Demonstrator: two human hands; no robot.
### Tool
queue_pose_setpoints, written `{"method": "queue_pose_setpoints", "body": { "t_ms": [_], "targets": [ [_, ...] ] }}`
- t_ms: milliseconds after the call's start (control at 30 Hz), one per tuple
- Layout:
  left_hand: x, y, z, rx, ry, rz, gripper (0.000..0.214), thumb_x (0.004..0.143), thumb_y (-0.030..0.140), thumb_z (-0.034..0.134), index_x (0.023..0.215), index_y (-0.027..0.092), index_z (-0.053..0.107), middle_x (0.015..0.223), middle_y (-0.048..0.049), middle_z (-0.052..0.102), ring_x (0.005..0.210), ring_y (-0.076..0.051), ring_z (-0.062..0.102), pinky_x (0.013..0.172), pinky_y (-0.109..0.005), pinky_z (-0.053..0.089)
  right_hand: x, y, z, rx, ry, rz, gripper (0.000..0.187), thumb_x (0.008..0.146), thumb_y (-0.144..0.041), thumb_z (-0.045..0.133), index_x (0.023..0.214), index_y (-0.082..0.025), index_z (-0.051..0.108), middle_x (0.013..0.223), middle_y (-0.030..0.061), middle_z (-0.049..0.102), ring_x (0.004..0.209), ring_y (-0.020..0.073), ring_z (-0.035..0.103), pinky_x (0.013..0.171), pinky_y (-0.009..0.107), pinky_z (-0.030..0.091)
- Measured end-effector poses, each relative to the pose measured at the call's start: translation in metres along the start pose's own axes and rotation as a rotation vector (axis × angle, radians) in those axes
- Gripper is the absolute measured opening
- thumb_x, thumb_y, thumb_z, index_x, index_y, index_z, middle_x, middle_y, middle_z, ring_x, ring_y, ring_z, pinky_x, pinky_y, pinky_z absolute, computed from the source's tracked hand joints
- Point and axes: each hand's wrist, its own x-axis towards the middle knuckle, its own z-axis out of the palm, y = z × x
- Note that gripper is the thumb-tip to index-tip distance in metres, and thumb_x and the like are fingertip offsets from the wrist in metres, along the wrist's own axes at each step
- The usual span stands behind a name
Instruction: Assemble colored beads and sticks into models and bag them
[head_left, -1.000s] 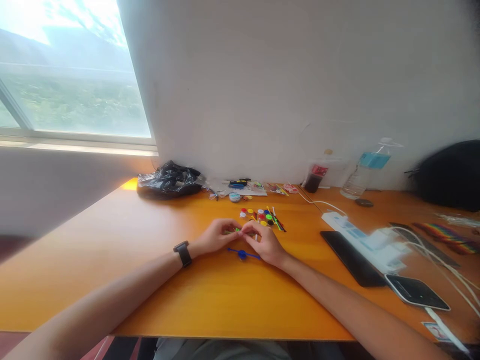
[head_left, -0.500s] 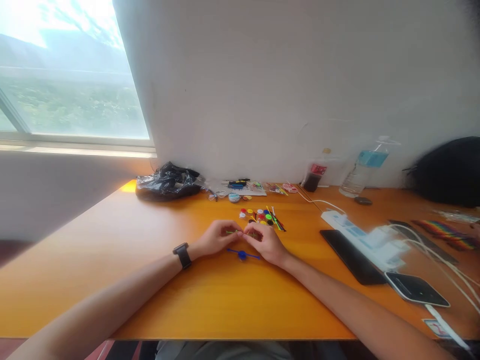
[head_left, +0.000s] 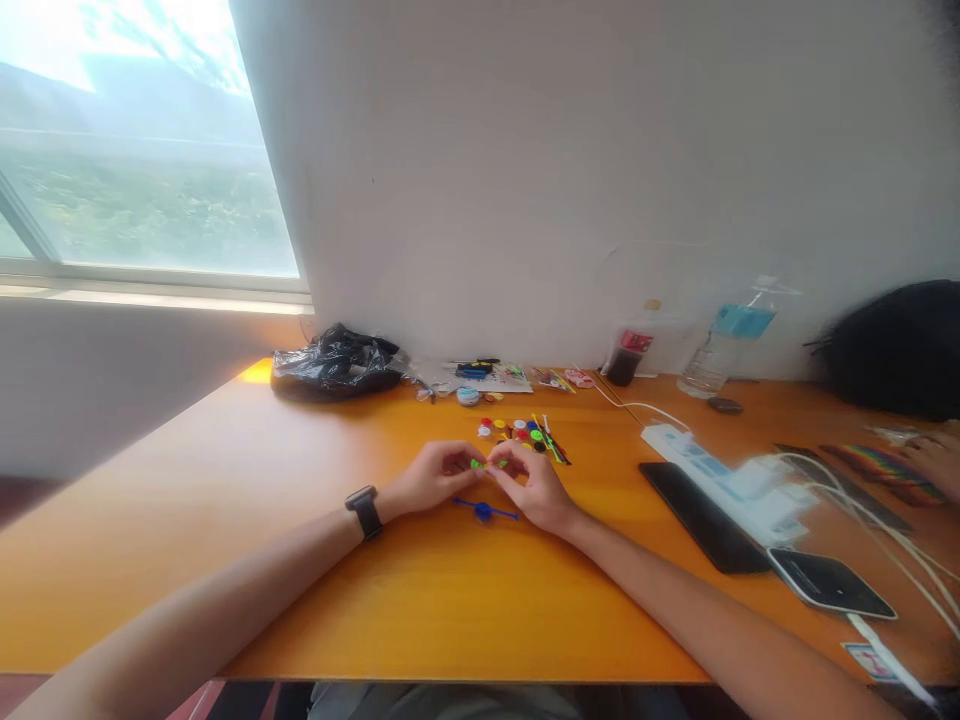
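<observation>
My left hand [head_left: 437, 474] and my right hand [head_left: 530, 485] meet over the table, thumbs and fingertips pinched together. Between them is a small bright green plastic piece [head_left: 478, 464], mostly covered by the fingers. Just nearer to me lies a blue piece [head_left: 484, 512], a round part with a thin strip running out on both sides. Beyond my fingertips sit several small round caps [head_left: 522, 434] in red, white, yellow, green, blue and black. Beside them lie thin coloured plastic sticks [head_left: 553, 441].
A black plastic bag [head_left: 337, 365] and small packets lie along the wall. To the right are a black phone [head_left: 697, 515], a white power strip [head_left: 712, 478] with cables, a water bottle [head_left: 724, 345] and a dark bag [head_left: 896, 350]. Another person's hand [head_left: 934, 460] is at the right edge.
More of the green piece shows between my fingertips, where a thin green stick showed before. My hands have barely moved. Another person's hand has come in at the right edge.
</observation>
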Motion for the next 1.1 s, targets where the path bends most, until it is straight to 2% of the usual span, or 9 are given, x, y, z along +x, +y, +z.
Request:
{"method": "queue_pose_setpoints", "body": {
  "t_ms": [233,400,733,900,1100],
  "targets": [
    [-0.0005,0.0005,-0.0011,-0.005,-0.006,0.008,0.044,0.094,0.054,0.069,0.103,0.012,0.077,0.092,-0.0082,0.075,0.078,-0.017,0.063,0.072,-0.026,0.050,-0.0003,0.0003,0.0001,0.048,0.024,0.029,0.018,0.096,-0.041,0.066,0.094,-0.022,0.065,0.086,0.0020,0.068,0.065,0.0150,0.061,0.063,0.028,0.052],
    [-0.0008,0.0015,-0.0013,-0.005,-0.015,0.009,0.045,0.095,0.054,0.068,0.100,0.010,0.077,0.089,-0.0086,0.075,0.077,-0.017,0.063,0.071,-0.026,0.050,0.0004,0.0010,0.0001,-0.008,-0.022,0.034,0.017,0.095,-0.039,0.066,0.096,-0.022,0.066,0.087,0.0023,0.070,0.064,0.0145,0.059,0.059,0.027,0.047],
    [-0.0021,0.0056,-0.0019,0.004,0.005,0.051,0.040,0.095,0.049,0.069,0.112,0.014,0.076,0.106,-0.0104,0.077,0.093,-0.021,0.069,0.083,-0.029,0.055,0.0012,0.0022,-0.0008,-0.040,-0.035,0.047,0.019,0.096,-0.041,0.064,0.097,-0.022,0.066,0.087,0.0025,0.071,0.066,0.0159,0.059,0.059,0.027,0.044],
    [-0.0023,0.0038,-0.0029,0.032,0.016,0.026,0.037,0.094,0.046,0.071,0.110,0.014,0.078,0.104,-0.0099,0.078,0.092,-0.021,0.070,0.085,-0.029,0.055,0.0006,0.0013,-0.0009,-0.073,-0.057,0.038,0.015,0.096,-0.035,0.062,0.091,-0.022,0.066,0.079,0.0006,0.068,0.060,0.0142,0.052,0.055,0.027,0.040],
    [-0.0023,0.0034,-0.0035,0.040,0.004,0.001,0.036,0.092,0.047,0.074,0.102,0.013,0.079,0.099,-0.0108,0.079,0.088,-0.021,0.071,0.082,-0.030,0.056,-0.0022,-0.0005,-0.0010,-0.114,-0.089,0.014,0.015,0.098,-0.034,0.060,0.091,-0.023,0.066,0.076,0.0003,0.066,0.058,0.0143,0.051,0.055,0.027,0.039]
  ]
}}
